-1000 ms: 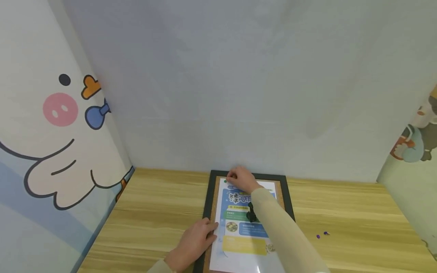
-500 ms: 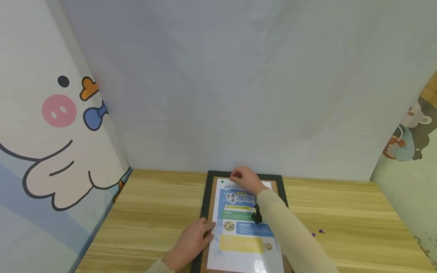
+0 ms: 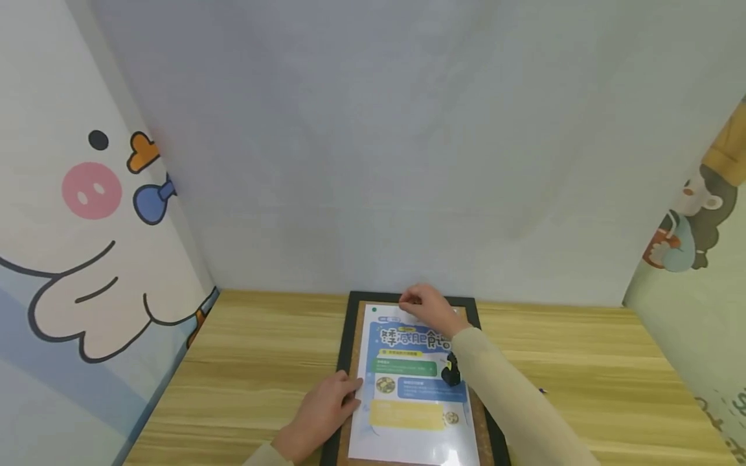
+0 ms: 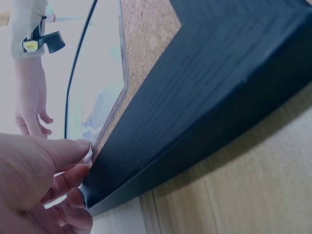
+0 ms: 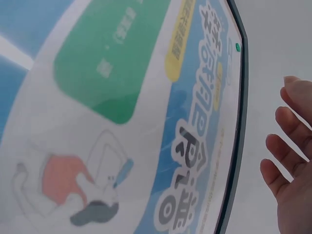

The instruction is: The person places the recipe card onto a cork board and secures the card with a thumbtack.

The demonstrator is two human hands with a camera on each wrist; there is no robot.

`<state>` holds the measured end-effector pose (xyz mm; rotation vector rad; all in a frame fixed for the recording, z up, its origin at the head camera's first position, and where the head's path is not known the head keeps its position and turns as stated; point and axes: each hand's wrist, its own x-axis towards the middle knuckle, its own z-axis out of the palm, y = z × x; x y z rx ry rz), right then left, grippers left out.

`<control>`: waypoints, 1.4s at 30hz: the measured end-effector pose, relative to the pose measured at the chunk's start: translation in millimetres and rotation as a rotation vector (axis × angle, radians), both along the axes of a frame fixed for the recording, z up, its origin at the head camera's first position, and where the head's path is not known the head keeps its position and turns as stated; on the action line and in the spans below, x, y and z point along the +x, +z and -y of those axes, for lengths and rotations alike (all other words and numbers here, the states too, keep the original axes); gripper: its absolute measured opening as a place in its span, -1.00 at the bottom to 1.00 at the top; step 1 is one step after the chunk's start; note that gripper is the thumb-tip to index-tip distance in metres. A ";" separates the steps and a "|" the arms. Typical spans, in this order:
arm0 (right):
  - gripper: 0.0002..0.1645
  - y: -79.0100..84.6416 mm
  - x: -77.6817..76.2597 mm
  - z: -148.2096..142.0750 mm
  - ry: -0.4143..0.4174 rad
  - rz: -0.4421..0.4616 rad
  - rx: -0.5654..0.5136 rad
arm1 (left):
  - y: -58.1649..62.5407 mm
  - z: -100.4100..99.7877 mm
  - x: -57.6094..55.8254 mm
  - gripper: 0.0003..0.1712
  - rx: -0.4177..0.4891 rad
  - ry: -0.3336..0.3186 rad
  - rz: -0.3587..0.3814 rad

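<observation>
A printed poster [image 3: 402, 388] in a clear glossy cover lies on a cork board with a black frame [image 3: 348, 362]. Its upper left corner carries a green pushpin [image 3: 374, 309]. My left hand [image 3: 320, 411] rests across the frame's left side; in the left wrist view its thumb [image 4: 73, 150] touches the poster's edge, with the other fingers bent beside the frame. Over the poster's top edge is my right hand [image 3: 430, 309]. In the right wrist view its fingers [image 5: 287, 153] are apart and loosely bent, with nothing between them.
A small purple pin [image 3: 542, 391] lies on the wooden table [image 3: 583, 362], right of the board and close to my right sleeve [image 3: 513, 395]. A pale wall hanging [image 3: 373, 162] rises just behind the frame. The right wrist carries a black device [image 3: 451, 370].
My right hand has moved off the green pushpin and rightward along the poster's top edge. The head view has turned slightly right. My left hand stays on the frame's left side.
</observation>
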<state>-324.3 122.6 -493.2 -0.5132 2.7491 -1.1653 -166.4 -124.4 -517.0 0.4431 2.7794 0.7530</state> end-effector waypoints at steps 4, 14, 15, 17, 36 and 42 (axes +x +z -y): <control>-0.87 -1.1 4.5 -5.0 0.023 -0.019 0.017 | 0.1 0.5 0.5 -0.54 -0.005 0.010 0.011; -0.86 2.4 17.5 -28.8 0.082 -0.130 0.037 | -0.8 1.4 1.1 -0.54 -0.012 0.012 0.003; -0.86 3.3 18.5 -31.7 0.087 -0.140 0.034 | -0.6 1.5 0.9 -0.54 -0.009 0.011 0.002; -0.87 4.7 19.9 -37.3 0.093 -0.167 0.030 | 0.3 1.7 0.5 -0.54 -0.006 0.011 0.005; -0.92 10.2 50.7 -97.0 0.078 -0.254 0.030 | -1.4 -0.8 -0.2 -0.54 -0.014 0.007 -0.007; -0.92 10.6 62.1 -116.9 0.042 -0.248 0.051 | -2.5 -1.0 2.6 -0.55 -0.023 0.003 -0.039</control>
